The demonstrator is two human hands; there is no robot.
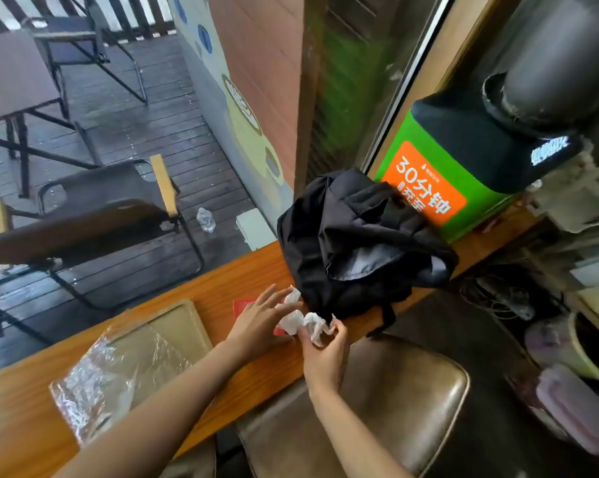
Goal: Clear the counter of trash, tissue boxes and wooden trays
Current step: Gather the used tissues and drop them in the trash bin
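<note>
- The green charging kiosk (439, 188) at the counter's far end carries an orange label reading "30分钟"; smaller print is illegible.
- The crumpled white tissue (303, 320) sits at the near edge of the orange-brown wooden counter (215, 288), held between both hands.
- The left hand (260, 320) curls its fingers onto the tissue; the right hand (322, 353) pinches it.
- A black fabric backpack (353, 243) lies just behind, touching the tissue.
- A flat wooden tray (174, 332) with crinkled clear plastic wrap (94, 384) lies left of the hands.
- A brown leather stool (387, 405) stands below the counter.

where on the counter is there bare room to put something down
Bare wood lies along the counter window edge, between tray and black bag. Crowded: plastic wrap covers the tray's near end; both hands gather tissues by the bag.
</note>
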